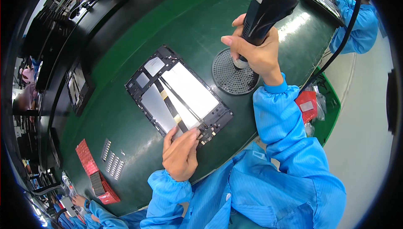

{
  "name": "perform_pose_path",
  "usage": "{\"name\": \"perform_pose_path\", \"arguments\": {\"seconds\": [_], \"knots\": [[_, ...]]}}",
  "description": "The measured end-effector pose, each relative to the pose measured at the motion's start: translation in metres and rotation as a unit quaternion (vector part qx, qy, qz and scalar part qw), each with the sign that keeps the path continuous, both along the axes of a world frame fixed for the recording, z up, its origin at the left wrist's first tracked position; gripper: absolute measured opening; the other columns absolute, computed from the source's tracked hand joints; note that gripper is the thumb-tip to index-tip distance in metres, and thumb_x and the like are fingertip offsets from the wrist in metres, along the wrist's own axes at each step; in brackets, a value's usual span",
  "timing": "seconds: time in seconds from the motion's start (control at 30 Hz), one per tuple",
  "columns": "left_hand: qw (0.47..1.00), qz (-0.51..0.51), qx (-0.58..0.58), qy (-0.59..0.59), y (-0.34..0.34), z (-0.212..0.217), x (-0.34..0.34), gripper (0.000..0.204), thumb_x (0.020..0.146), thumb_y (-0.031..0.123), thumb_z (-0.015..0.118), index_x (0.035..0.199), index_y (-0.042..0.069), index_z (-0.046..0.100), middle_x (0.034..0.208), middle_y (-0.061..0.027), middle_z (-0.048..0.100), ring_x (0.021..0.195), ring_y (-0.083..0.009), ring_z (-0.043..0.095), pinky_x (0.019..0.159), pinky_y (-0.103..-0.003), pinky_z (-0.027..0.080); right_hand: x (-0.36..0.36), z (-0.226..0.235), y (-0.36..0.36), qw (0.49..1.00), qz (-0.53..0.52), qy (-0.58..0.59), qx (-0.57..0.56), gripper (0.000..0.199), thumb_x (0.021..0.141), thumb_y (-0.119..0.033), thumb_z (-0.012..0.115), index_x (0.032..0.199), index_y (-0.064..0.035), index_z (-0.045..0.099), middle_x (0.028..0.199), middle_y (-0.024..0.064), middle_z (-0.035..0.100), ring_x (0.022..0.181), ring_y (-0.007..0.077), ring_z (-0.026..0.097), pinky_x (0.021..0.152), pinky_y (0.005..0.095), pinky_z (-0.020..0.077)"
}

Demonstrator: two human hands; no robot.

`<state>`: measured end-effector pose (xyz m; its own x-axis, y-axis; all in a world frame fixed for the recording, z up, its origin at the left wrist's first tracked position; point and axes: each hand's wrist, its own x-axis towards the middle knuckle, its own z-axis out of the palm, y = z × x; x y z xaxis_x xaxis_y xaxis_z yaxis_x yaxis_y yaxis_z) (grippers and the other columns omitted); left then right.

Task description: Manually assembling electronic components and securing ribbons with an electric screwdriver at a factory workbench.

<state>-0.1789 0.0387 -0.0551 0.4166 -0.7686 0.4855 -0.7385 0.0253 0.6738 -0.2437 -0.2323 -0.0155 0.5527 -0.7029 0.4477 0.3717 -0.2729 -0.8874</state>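
A dark tablet housing (214,117) lies at a slant on the green bench, with silver and white panels and a black ribbon cable along its middle. At its near edge is my left hand (180,155), fingers bent and fingertips pressed on the housing; any small part under them is hidden. My right hand (260,54) is wrapped round a black corded electric screwdriver (270,8). The screwdriver's lower end is over a round grey perforated screw tray (228,80), right of the housing. Whether its tip touches a screw cannot be made out.
Red bubble wrap (87,157) and a sheet of small parts (114,166) lie at the left. Another tablet housing (77,87) rests farther back. A green bin (333,103) with bags stands right of the bench. A black cable (350,29) runs down the right; co-workers sit at both sides.
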Motion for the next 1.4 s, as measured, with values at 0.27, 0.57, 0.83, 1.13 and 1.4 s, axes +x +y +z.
{"name": "perform_pose_path", "arguments": {"seconds": [0.27,0.57,0.83,1.13,1.4], "knots": [[0.994,0.101,0.002,-0.033,0.011,0.008,0.016,0.015,0.077,-0.004,0.066,0.092,-0.001,0.066,0.093,-0.0164,0.067,0.09,-0.0303,0.066,0.085,-0.041,0.049,0.0,-0.005,-0.004,1.0,0.006,-0.014,-0.021,0.029,0.073,0.005,0.071,0.097,0.0034,0.054,0.061,0.0052,0.058,0.047,0.0107,0.054,0.046,0.0231,0.0424],[0.964,0.255,0.032,0.067,0.052,-0.003,0.045,0.016,0.079,-0.007,0.064,0.094,-0.004,0.065,0.084,-0.0098,0.061,0.072,-0.0143,0.06,0.064,-0.023,0.049,0.008,0.001,0.01,0.999,-0.018,0.026,0.028,0.032,0.072,-0.003,0.077,0.097,0.0007,0.058,0.063,0.0008,0.058,0.049,0.0072,0.054,0.045,0.0215,0.0418],[0.877,0.189,-0.037,0.44,0.033,0.005,0.084,0.014,0.084,0.003,0.066,0.094,-0.006,0.064,0.082,-0.0096,0.066,0.072,-0.0141,0.065,0.065,-0.023,0.052,0.018,0.031,0.043,0.995,0.048,-0.075,-0.034,0.034,0.074,0.002,0.07,0.104,0.004,0.054,0.061,0.0034,0.057,0.05,0.011,0.054,0.049,0.0229,0.0422],[0.901,0.21,-0.034,0.377,0.002,-0.009,0.107,0.019,0.08,0.011,0.072,0.09,-0.003,0.066,0.076,-0.0051,0.066,0.062,-0.0081,0.061,0.051,-0.021,0.047,0.075,0.053,0.115,0.976,0.208,-0.048,-0.042,0.036,0.076,0.006,0.066,0.107,0.0028,0.049,0.062,0.0066,0.057,0.048,0.013,0.054,0.048,0.0248,0.0439],[0.878,0.201,0.006,0.435,0.003,0.002,0.116,0.017,0.078,0.008,0.072,0.087,-0.004,0.064,0.074,-0.0077,0.066,0.061,-0.0099,0.062,0.048,-0.021,0.049,0.134,0.034,0.143,0.97,0.237,-0.042,-0.026,0.03,0.074,0.002,0.071,0.099,0.0043,0.055,0.06,0.0033,0.059,0.049,0.0097,0.056,0.045,0.0219,0.0411]]}}
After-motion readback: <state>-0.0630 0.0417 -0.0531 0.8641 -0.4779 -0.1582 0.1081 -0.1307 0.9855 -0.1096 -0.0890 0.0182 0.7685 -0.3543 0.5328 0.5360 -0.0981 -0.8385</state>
